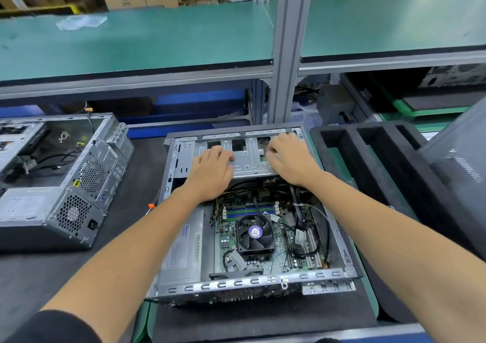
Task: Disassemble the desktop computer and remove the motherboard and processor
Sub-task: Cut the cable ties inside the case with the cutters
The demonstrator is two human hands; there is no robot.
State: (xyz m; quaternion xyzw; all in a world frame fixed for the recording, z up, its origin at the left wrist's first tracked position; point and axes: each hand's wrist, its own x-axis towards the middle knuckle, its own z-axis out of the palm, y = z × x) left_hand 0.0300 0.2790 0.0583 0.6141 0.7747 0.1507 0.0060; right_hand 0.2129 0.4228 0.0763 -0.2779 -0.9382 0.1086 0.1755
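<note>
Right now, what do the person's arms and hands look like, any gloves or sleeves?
Both hands are bare: no gloves, rings or watch on the left hand or the right hand. Both forearms are uncovered. A dark sleeve shows on the left upper arm at the frame's lower edge; no right sleeve is in view.
</note>
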